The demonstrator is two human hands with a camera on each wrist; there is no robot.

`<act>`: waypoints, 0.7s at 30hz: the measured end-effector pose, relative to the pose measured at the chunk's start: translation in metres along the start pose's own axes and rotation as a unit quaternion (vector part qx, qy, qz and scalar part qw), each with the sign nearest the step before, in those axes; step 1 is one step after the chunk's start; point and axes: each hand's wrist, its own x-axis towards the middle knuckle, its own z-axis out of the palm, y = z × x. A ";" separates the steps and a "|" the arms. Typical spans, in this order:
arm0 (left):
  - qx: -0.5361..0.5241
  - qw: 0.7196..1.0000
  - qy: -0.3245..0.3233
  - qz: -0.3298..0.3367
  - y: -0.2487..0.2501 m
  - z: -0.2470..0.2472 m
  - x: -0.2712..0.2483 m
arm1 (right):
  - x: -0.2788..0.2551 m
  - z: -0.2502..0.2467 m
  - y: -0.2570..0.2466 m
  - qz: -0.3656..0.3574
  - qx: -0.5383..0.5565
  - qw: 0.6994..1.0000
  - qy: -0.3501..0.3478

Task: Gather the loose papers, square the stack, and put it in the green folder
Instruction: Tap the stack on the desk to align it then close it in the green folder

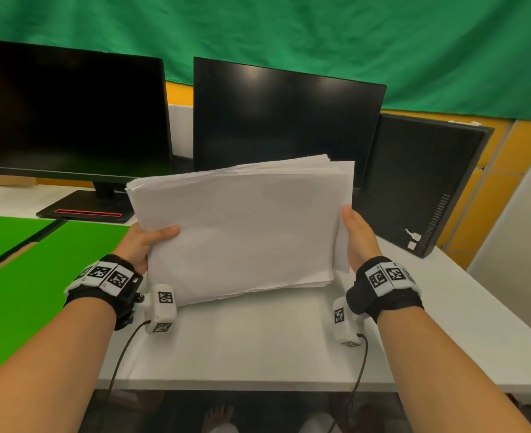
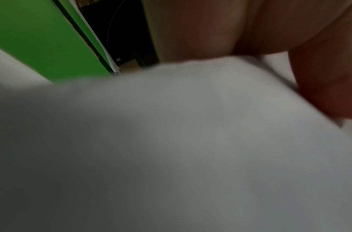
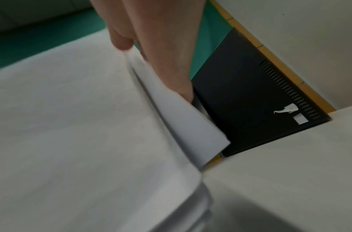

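Left grip (image 1: 142, 242) clasps the paper stack (image 1: 242, 232) at its left edge, thumb on top | right grip (image 1: 359, 237) clasps its right edge, thumb along the side | stack: white sheets, edges ragged, tilted above the white counter (image 1: 258, 345) | green folder (image 1: 39, 276): flat, open, matte, at left.

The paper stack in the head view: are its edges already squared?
No. The sheets of the paper stack are fanned out of line at its top right corner, and one sheet sticks out on the right.
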 end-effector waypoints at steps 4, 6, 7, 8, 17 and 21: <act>-0.023 0.999 -0.027 -0.003 -0.001 0.007 -0.002 | 0.006 0.004 0.001 0.032 0.086 0.996 -0.020; -0.021 0.999 -0.038 0.000 0.002 0.005 0.000 | 0.010 -0.001 0.001 0.029 0.090 0.995 -0.040; -0.017 0.999 -0.038 0.003 0.003 0.004 0.002 | 0.013 -0.004 0.001 0.026 0.090 0.994 -0.057; -0.011 0.999 -0.036 0.006 0.005 0.003 0.003 | 0.014 -0.007 0.001 0.017 0.089 0.994 -0.065; 0.050 0.998 0.010 0.028 0.009 0.026 0.008 | 0.012 -0.003 0.001 -0.035 0.068 0.997 -0.014; 0.092 0.992 0.035 0.077 0.018 0.032 0.011 | 0.014 -0.006 -0.008 -0.086 0.036 0.994 0.048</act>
